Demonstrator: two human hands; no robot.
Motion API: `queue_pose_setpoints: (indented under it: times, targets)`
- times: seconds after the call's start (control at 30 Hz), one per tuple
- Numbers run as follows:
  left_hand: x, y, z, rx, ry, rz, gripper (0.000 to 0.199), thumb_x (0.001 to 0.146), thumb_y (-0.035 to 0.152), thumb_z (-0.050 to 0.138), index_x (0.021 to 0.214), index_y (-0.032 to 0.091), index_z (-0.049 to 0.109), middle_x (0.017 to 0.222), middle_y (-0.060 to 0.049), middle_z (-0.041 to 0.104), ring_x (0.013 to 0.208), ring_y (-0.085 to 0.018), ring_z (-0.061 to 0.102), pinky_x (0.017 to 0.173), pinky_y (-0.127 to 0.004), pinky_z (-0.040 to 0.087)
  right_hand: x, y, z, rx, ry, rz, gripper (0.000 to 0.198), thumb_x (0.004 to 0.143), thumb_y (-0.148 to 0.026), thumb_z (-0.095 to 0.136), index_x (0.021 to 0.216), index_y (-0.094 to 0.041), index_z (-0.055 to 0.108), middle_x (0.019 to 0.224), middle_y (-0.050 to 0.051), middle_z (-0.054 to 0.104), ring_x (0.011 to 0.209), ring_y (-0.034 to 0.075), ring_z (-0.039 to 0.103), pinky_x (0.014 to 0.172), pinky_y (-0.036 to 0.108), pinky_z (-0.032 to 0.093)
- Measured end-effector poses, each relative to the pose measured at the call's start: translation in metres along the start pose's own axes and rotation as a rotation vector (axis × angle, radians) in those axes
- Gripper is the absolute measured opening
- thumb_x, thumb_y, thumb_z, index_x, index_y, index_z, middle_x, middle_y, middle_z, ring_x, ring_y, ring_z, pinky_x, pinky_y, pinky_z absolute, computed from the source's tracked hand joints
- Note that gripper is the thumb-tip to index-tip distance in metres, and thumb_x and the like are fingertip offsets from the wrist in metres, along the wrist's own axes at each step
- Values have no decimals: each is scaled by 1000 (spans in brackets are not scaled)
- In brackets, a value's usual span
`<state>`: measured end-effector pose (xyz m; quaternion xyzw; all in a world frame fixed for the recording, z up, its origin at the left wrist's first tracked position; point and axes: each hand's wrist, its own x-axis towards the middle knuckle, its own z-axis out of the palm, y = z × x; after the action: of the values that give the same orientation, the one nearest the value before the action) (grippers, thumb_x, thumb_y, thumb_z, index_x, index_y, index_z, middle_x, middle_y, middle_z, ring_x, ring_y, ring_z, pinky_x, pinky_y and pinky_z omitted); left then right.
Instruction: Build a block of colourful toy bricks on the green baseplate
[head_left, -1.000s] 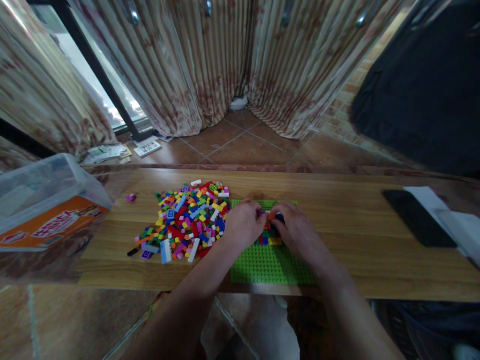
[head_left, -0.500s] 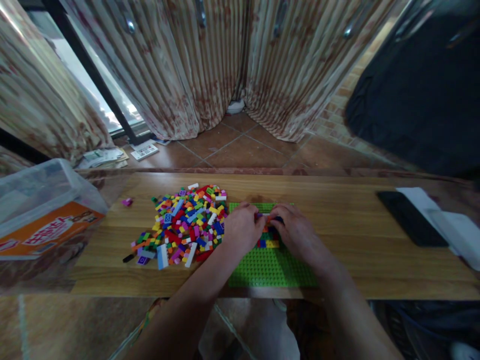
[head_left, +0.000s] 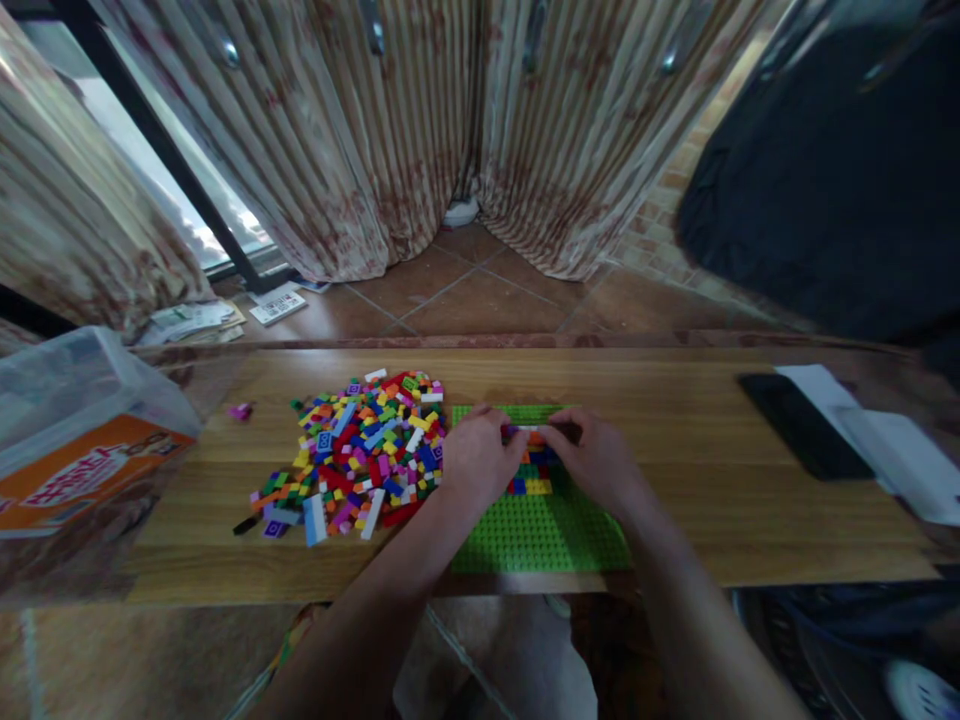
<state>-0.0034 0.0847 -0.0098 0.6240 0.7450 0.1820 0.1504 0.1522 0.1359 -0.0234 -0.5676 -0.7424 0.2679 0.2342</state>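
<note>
A green studded baseplate (head_left: 536, 540) lies on the wooden table, bearing a small block of coloured toy bricks (head_left: 532, 486) with blue and yellow ones along its near side. My left hand (head_left: 486, 452) is closed at the left end of the built bricks, thumb and fingers pinching at a purple brick (head_left: 512, 430). Opposite it, my right hand (head_left: 592, 455) has its thumb and forefinger closed at the right end of the same row. Fingers partly cover what each hand grips. To the left spreads a heap of loose bricks (head_left: 367, 450) in many colours.
A clear plastic tub (head_left: 150, 385) with an orange label stands at the far left. On the right lie a black flat object (head_left: 806, 425) and white papers (head_left: 904, 460). One pink brick (head_left: 240, 411) sits apart from the heap. Striped curtains (head_left: 420, 150) hang beyond the table.
My right thumb and fingers have shifted slightly along the bricks, and more of the top row shows between my hands. The whole view has moved a little.
</note>
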Motion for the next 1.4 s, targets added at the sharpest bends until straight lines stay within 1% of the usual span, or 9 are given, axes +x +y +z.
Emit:
queue_pose_setpoints:
  times: [0.2, 0.43, 0.57, 0.67, 0.83, 0.93, 1.03, 1.27, 1.4]
  targets:
    - [0, 1, 1, -15, 20, -5, 27, 90, 40, 54, 91, 20, 71, 95, -6, 69, 85, -20, 66, 74, -29, 49, 2, 1, 8, 41, 6, 39, 20, 79, -37, 62, 84, -18, 67, 80, 5, 70, 74, 20, 63, 71, 34, 48]
    - [4, 3, 2, -54, 11, -82, 23, 86, 37, 58, 92, 21, 73, 97, -5, 70, 86, -19, 67, 77, -29, 50, 4, 5, 13, 47, 17, -14, 15, 79, -32, 61, 83, -19, 66, 79, 4, 68, 74, 19, 61, 71, 33, 47]
    - [5, 4, 2, -71, -1, -117, 22, 85, 37, 59, 91, 21, 74, 97, -5, 71, 87, -20, 67, 78, -30, 50, 5, 3, 11, 33, -12, -25, 12, 79, -30, 61, 81, -18, 65, 79, 4, 67, 75, 19, 60, 72, 32, 46]
    - [5, 2, 3, -83, 16, -106, 22, 85, 37, 60, 89, 20, 74, 95, -5, 71, 87, -19, 67, 79, -29, 50, 6, 2, 10, 41, -25, -26, 13, 79, -30, 62, 81, -18, 66, 80, 5, 68, 76, 19, 61, 71, 32, 45]
    - [6, -1, 1, -115, 9, -31, 24, 89, 34, 56, 90, 18, 73, 95, -6, 69, 87, -17, 66, 80, -28, 49, 5, 3, 9, 67, -36, -22, 16, 81, -31, 61, 86, -17, 68, 85, 7, 69, 79, 20, 63, 73, 31, 46]
    - [6, 1, -3, -131, -26, -39, 27, 90, 37, 55, 88, 18, 73, 92, -6, 68, 86, -17, 65, 79, -28, 48, 6, 4, 7, 78, -46, -34, 20, 86, -32, 56, 86, -17, 70, 87, 8, 71, 81, 20, 64, 76, 31, 47]
    - [5, 3, -3, -121, -16, -63, 27, 86, 41, 60, 90, 18, 73, 94, -6, 68, 86, -18, 65, 79, -28, 48, 6, 6, 7, 76, -27, -51, 24, 89, -29, 50, 84, -17, 70, 86, 8, 72, 82, 20, 65, 76, 32, 47]
    - [5, 4, 2, -118, 7, -113, 25, 82, 42, 65, 88, 19, 73, 96, -6, 68, 87, -19, 66, 80, -30, 49, 7, 6, 15, 56, 27, -41, 16, 83, -27, 57, 82, -18, 71, 84, 7, 70, 80, 20, 65, 75, 32, 48]
    - [7, 4, 2, -144, 2, -138, 23, 81, 40, 67, 87, 19, 73, 98, -6, 69, 88, -19, 66, 80, -30, 49, 8, 5, 16, 47, 11, -25, 15, 82, -27, 58, 80, -19, 71, 82, 7, 70, 80, 21, 65, 75, 33, 48]
